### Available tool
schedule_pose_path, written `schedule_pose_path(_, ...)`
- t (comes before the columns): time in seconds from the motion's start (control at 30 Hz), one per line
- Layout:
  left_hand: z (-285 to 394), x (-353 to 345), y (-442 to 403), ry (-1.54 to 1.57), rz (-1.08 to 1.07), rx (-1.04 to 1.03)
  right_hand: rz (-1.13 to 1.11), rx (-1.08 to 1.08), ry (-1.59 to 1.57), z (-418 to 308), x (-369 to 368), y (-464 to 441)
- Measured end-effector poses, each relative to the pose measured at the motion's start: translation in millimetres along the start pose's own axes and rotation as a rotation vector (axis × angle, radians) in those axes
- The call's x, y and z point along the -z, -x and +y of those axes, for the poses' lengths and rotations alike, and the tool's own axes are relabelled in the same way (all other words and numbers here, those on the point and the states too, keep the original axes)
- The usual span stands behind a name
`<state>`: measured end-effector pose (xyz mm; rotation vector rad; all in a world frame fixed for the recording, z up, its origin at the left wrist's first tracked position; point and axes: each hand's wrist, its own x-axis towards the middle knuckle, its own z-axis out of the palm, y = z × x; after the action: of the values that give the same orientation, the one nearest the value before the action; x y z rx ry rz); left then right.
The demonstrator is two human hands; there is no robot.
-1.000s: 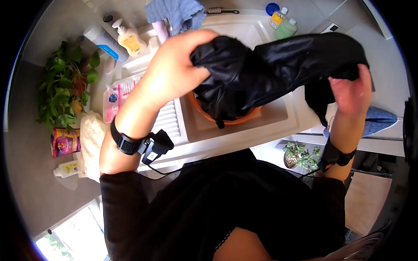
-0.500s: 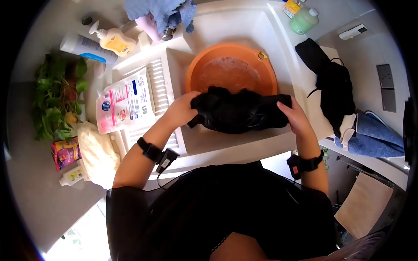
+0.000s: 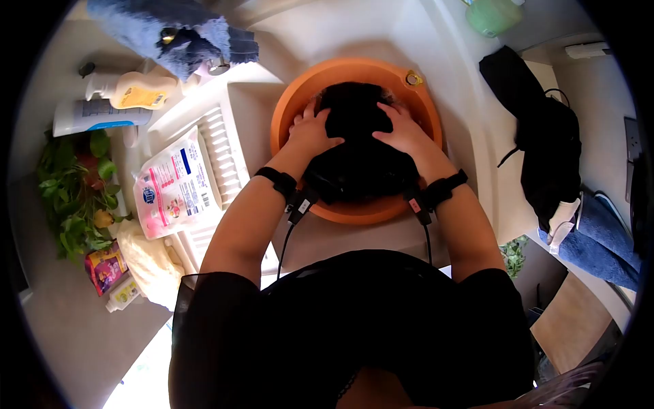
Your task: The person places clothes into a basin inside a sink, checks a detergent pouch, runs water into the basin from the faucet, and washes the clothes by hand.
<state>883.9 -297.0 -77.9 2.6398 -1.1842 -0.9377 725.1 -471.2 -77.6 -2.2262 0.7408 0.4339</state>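
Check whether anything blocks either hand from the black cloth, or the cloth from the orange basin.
Nothing visible does. The left hand and right hand both touch the black cloth, which lies inside the orange basin. The pink-and-white packet sits off to the left, outside the basin.

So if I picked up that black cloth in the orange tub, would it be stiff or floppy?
Probably floppy: the black cloth lies bunched in a soft, rounded heap in the orange tub. It may feel heavy for its size, since shiny patches near its lower edge hint that it's wet. If so, it might be a bit slippery too.
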Motion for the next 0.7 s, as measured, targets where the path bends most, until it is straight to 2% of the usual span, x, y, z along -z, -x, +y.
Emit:
schedule_pose_path(0.07, 4, -4, -8, -0.031, -0.066, -0.007, -0.094, -0.067, 0.184, 8, -11, -8)
schedule_pose_path(0.2, 3, -5, -14, -0.038, -0.246, -0.097, -0.296, 0.025, 0.122, 2, 8, 25)
schedule_pose_path(0.27, -2, 2, -5, -0.006, -0.35, -0.175, -0.383, -0.002, 0.212, 5, -1, 38)
schedule_pose_path(0.33, -2, -6, 4, -0.121, -0.365, -0.227, -0.49, -0.093, 0.324, 1, -11, 36)
schedule_pose_path(0.37, -1, -10, 10, -0.177, -0.372, -0.249, -0.5, -0.142, 0.359, -2, -20, 31)
schedule_pose_path(0.4, 16, -2, 16, -0.244, -0.461, -0.188, -0.511, -0.189, 0.396, -4, -30, 25)
schedule_pose_path(0.5, 24, -27, 8, -0.339, -0.409, -0.097, -0.508, -0.281, 0.477, -17, -45, 8)
schedule_pose_path(0.7, 24, -50, -4, -0.318, -0.326, 0.008, -0.396, -0.396, 0.517, -7, -81, -8)
